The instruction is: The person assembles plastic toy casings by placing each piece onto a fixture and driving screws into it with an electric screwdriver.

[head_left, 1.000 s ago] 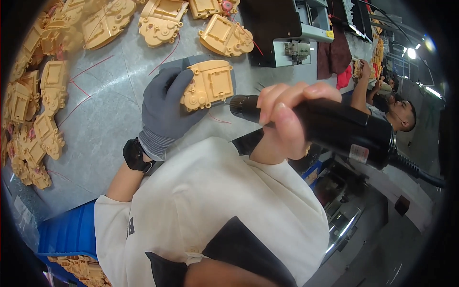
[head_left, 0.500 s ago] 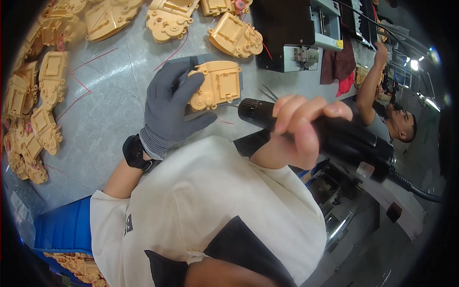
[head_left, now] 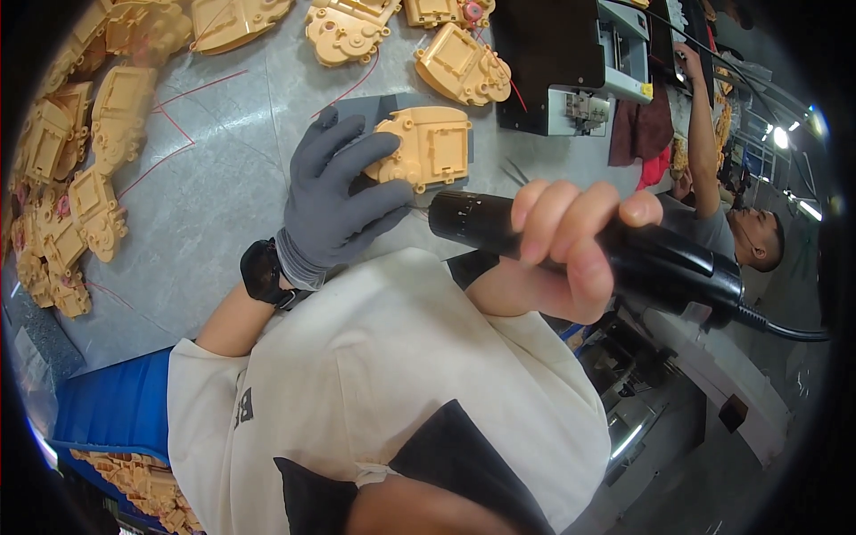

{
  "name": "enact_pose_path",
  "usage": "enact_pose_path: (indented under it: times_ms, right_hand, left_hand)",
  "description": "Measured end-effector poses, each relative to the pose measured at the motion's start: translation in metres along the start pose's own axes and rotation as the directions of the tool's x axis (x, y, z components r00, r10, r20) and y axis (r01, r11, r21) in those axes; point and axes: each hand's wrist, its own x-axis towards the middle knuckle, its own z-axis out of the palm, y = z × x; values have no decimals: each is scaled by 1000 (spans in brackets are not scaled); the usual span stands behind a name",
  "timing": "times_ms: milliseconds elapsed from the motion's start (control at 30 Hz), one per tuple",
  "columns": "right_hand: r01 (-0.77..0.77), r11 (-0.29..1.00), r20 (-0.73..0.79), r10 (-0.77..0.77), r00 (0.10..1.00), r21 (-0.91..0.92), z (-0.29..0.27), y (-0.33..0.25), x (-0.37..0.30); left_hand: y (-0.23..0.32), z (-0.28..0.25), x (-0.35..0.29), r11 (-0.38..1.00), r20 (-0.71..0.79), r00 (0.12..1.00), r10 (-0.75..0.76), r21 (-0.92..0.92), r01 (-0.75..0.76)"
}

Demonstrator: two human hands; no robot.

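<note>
My left hand [head_left: 334, 201], in a grey glove, presses on a tan plastic housing [head_left: 426, 147] that lies on a dark pad [head_left: 374, 107] on the grey table [head_left: 223, 196]. A black watch sits on that wrist. My bare right hand [head_left: 566, 250] grips a black electric screwdriver [head_left: 588, 245], held nearly level. Its tip points left at the lower edge of the housing, close to my gloved fingers. A black cable runs off the tool's right end.
Several more tan housings [head_left: 71, 187] with thin red wires lie along the left and top of the table. A black and white machine [head_left: 571, 62] stands behind. Another person [head_left: 722, 205] works at the right. A blue bin [head_left: 116, 410] with tan parts sits lower left.
The view has drawn closer to the work. My right hand has shifted the screwdriver a little left toward the housing; my gloved left hand stays on the housing.
</note>
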Motion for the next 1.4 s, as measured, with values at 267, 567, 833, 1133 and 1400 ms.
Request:
enact_pose_path:
  times_ms: [267,567,833,1133,1400]
  right_hand:
    - [26,1000,-35,-26,999,-4,0,0,-2]
    - [14,1000,10,-14,1000,-26,3,3,-1]
    - [52,995,17,-51,999,-81,8,4,-2]
    - [122,982,-79,-134,988,-144,19,7,19]
    - [68,974,-22,-75,997,-214,17,32,44]
  left_hand:
    - [-1,1,2,997,1,1000,-21,-74,21]
    - [-1,-2,0,994,18,999,-37,-106,39]
    - [-1,1,3,992,-7,1000,-11,-122,11]
    - [0,7,5,968,-54,973,-224,-124,216]
    - [-5,8,6,978,33,977,-209,14,209]
